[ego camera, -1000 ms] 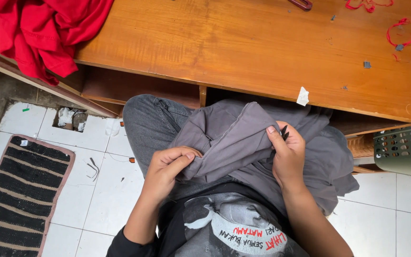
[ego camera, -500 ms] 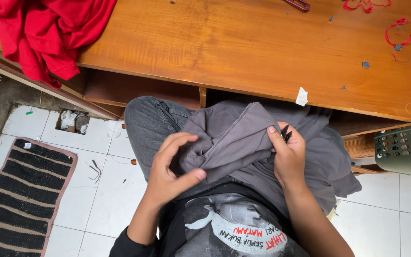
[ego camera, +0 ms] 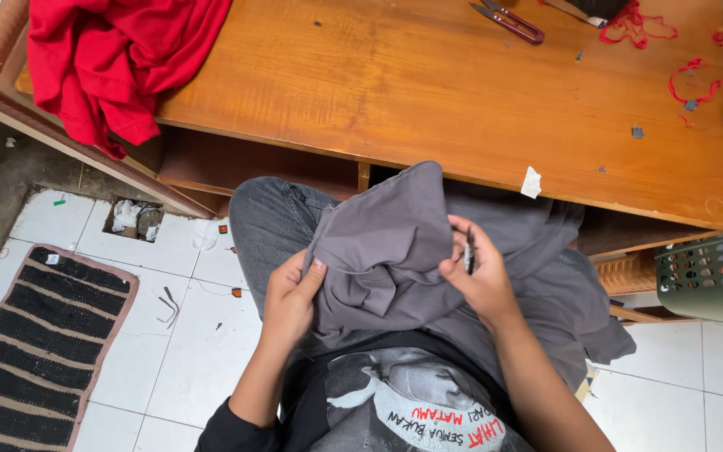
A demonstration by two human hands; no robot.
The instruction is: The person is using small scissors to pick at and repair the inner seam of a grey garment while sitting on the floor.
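The left hand (ego camera: 290, 293) grips a bunched fold of the grey garment (ego camera: 395, 243) in the lap; the right hand (ego camera: 479, 272), just beside it, pinches a small dark clipper (ego camera: 469, 249) against the cloth. Trimming appears underway; most of the garment hangs unhandled beyond the right hand, under the desk (ego camera: 462, 100).

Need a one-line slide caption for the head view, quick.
Seated person's left hand and right hand grip a grey garment on the lap beside a wooden table.

A wooden table (ego camera: 428, 92) stood ahead. On its left end lay red cloth (ego camera: 110, 59); at its far edge, thread snips (ego camera: 508, 20); below its left, a striped mat (ego camera: 35, 335).
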